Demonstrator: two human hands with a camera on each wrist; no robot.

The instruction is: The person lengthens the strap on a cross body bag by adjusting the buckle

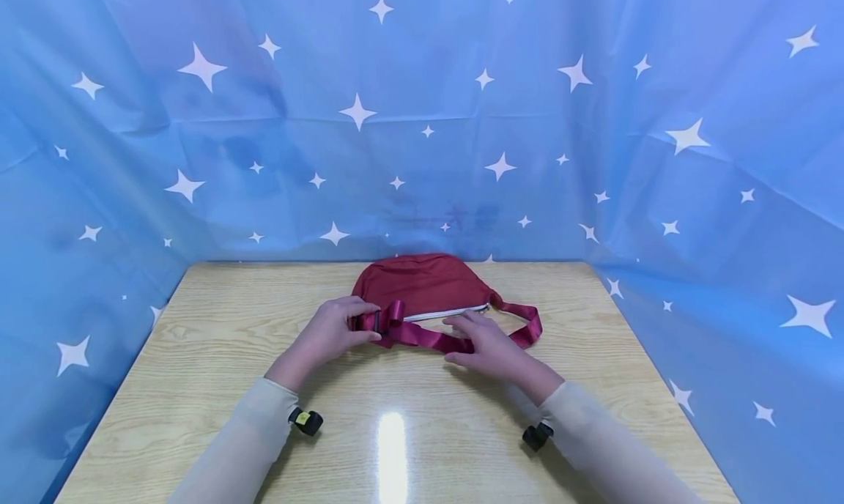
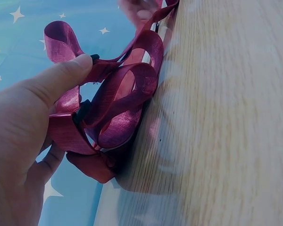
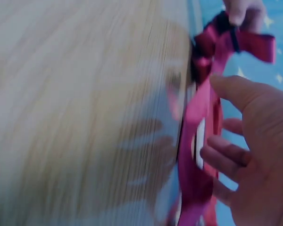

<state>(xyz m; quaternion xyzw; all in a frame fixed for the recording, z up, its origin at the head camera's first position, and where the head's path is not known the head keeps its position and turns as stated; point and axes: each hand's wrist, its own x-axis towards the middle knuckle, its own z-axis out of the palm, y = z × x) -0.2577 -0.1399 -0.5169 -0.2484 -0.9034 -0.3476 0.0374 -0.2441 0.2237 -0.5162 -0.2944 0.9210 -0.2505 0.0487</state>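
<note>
A dark red waist bag (image 1: 425, 278) with a white zipper (image 1: 448, 314) lies at the far side of the table. My left hand (image 1: 330, 327) pinches its webbing strap by a black plastic buckle (image 2: 82, 112) at the bag's left end; the thumb lies on the buckle's edge in the left wrist view. The strap (image 2: 127, 89) loops up beside those fingers. Along the bag's front edge, my right hand (image 3: 266, 146) is spread loosely next to the strap (image 3: 194, 165). Its thumb reaches the strap, though firm contact cannot be made out.
The wood-grain table (image 1: 217, 365) runs back to a blue curtain (image 1: 422, 160) with white stars, which also hangs at both sides. A strap loop (image 1: 530, 327) sticks out right of the bag. Both wrists wear small black cameras (image 1: 307, 420).
</note>
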